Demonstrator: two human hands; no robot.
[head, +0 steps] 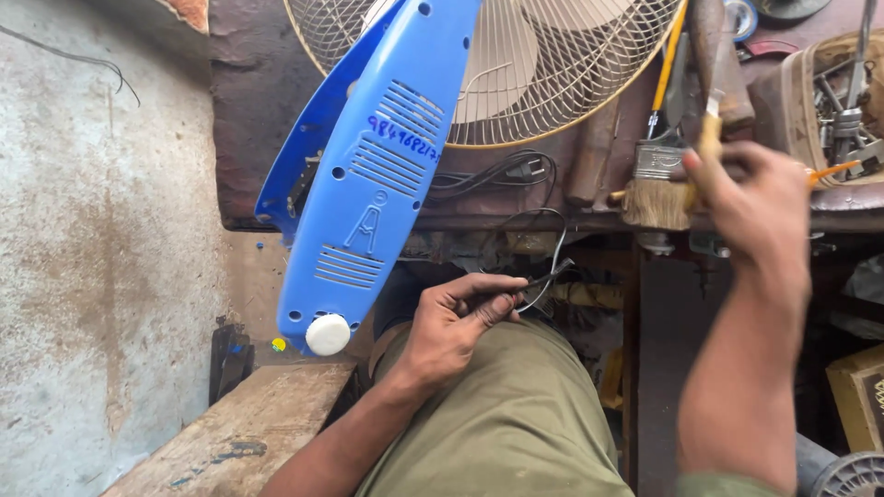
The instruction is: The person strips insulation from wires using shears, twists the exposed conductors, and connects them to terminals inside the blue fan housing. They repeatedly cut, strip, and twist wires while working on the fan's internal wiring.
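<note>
Cord (543, 276): thin, limp, light | left hand (451, 322) pinching it near end | right hand (750, 198) gripping yellow-handled tool (709, 138) over worktop (516, 216).

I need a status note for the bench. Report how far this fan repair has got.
Done: the blue fan housing lies back-up on the bench. In hand: the left hand pinches the black cord; the right hand takes a tool beside the brush. Left: cord end loose.

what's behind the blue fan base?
Behind the blue fan base the wire fan guard and pale blades show. The motor hub and a dark part at the base's left edge are mostly hidden.
</note>
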